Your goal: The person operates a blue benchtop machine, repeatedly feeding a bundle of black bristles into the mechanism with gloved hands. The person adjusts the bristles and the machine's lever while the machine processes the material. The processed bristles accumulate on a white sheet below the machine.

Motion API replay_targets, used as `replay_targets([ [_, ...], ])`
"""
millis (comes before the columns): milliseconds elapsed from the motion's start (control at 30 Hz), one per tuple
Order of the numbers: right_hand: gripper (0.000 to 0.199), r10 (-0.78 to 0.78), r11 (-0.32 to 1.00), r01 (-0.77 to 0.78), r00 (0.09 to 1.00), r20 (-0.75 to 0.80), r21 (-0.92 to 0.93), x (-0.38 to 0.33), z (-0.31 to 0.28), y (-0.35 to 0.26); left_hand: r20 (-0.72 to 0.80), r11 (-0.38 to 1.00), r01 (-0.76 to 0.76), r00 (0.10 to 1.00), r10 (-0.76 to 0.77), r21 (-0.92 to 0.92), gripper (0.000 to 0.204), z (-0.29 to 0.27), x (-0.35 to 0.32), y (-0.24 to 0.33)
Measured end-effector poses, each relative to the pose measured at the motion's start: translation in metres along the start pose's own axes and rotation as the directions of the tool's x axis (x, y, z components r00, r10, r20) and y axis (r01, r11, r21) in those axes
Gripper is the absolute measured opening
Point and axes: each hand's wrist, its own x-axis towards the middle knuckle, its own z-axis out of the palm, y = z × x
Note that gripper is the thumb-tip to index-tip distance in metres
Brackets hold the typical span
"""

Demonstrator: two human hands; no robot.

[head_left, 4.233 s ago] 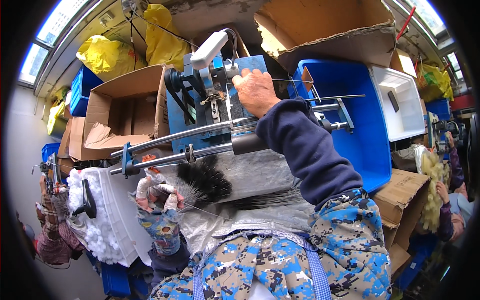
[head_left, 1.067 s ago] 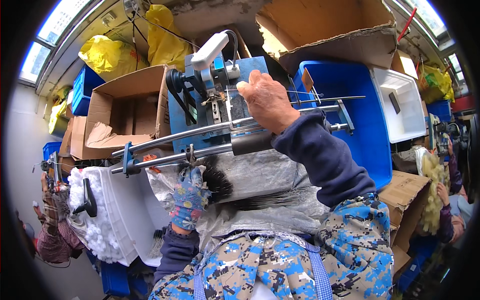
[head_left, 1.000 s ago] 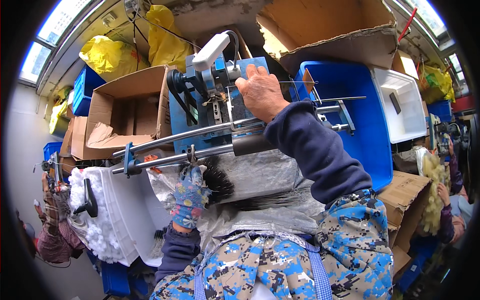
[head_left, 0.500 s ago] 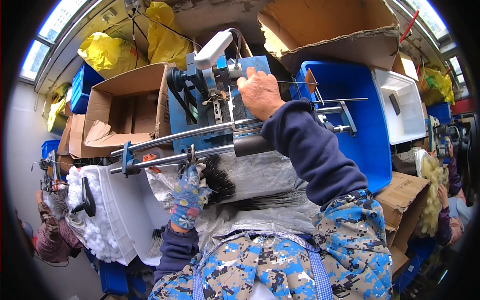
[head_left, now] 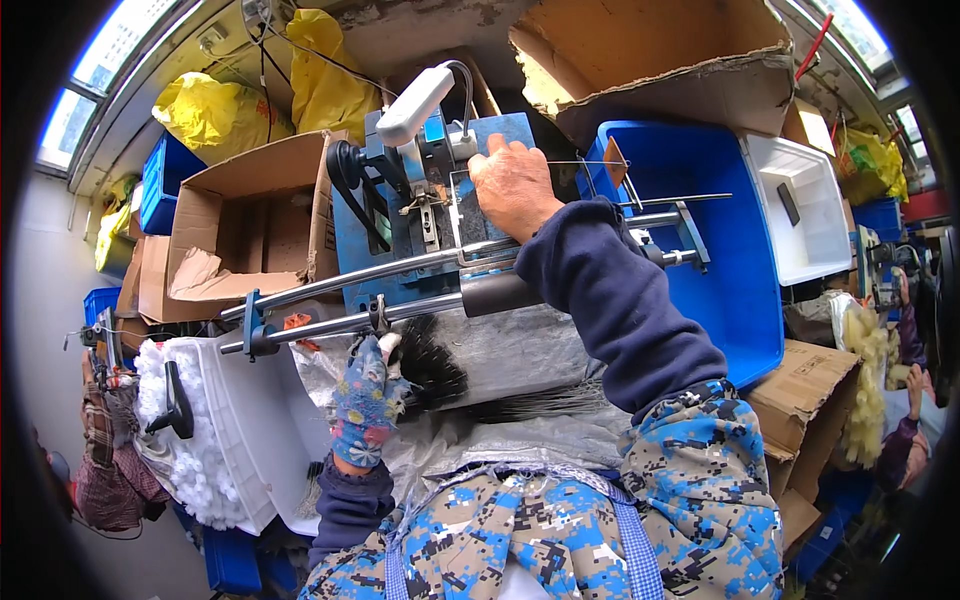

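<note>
Bare R hand, fingers curled, is over the blue machine; can't tell if it's gripping anything. Gloved L hand is nr the lower metal rail, fingertips partly hidden, grip unclear. Black bristles lie just R of it, w/ silvery sheeting alongside.

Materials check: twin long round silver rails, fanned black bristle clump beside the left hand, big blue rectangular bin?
Twin long round silver rails: likely steel, polished or plated; bright streaks run lengthwise.
Fanned black bristle clump: fine stiff strands, glinting; wire or synthetic filament, can't tell.
Big blue rectangular bin: probably moulded plastic, smooth, slightly glossy; even colour, rounded corners.
</note>
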Motion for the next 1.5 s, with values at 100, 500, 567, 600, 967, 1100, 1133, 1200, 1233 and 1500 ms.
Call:
replay_targets([
  [100,0.012,-0.003,0.999,0.002,0.999,-0.035,-0.034,-0.003,-0.005,-0.003,-0.097,0.999,0.019,0.995,-0.024,-0.051,0.037,-0.025,0.005,0.017],
  [500,0.019,0.052,0.984,-0.066,0.995,0.085,0.168,0.007,0.012,0.008,-0.498,0.621,-0.281,0.843,-0.205,-0.732,0.054,-0.061,-0.001,0.021],
  [567,0.020,0.097,0.989,-0.107,0.990,0.107,0.097,0.006,0.006,0.006,-0.448,0.553,-0.271,0.868,-0.214,-0.788,0.054,-0.057,0.000,0.020],
  [600,0.022,0.115,0.984,-0.136,0.978,0.175,0.112,0.007,0.000,0.006,-0.401,0.487,-0.250,0.885,-0.234,-0.837,0.054,-0.056,0.000,0.019],
  [967,0.048,0.098,0.992,-0.112,0.971,0.218,0.055,-0.041,-0.032,0.005,-0.280,0.383,-0.138,0.896,-0.346,-0.913,0.048,-0.041,0.006,0.038],
  [1100,0.050,0.086,0.987,-0.107,0.980,0.177,0.116,-0.039,-0.020,-0.006,-0.309,0.491,-0.150,0.915,-0.261,-0.858,0.047,-0.038,0.006,0.040],
  [1133,0.052,0.065,0.990,-0.085,0.982,0.178,0.110,-0.035,-0.018,-0.012,-0.311,0.479,-0.141,0.903,-0.297,-0.866,0.047,-0.040,0.004,0.039],
  [1200,0.056,0.058,0.988,-0.064,0.997,0.050,0.143,-0.031,-0.009,-0.029,-0.315,0.474,-0.147,0.901,-0.298,-0.868,0.044,-0.044,-0.001,0.028],
  [1233,0.056,0.031,0.989,-0.040,0.998,0.063,0.143,-0.029,-0.008,-0.036,-0.318,0.467,-0.147,0.895,-0.312,-0.872,0.044,-0.043,-0.001,0.029],
  [1500,0.050,-0.086,0.986,0.062,0.983,0.160,0.152,-0.028,-0.009,-0.030,-0.313,0.472,-0.121,0.881,-0.354,-0.873,0.039,-0.036,-0.001,0.037],
])
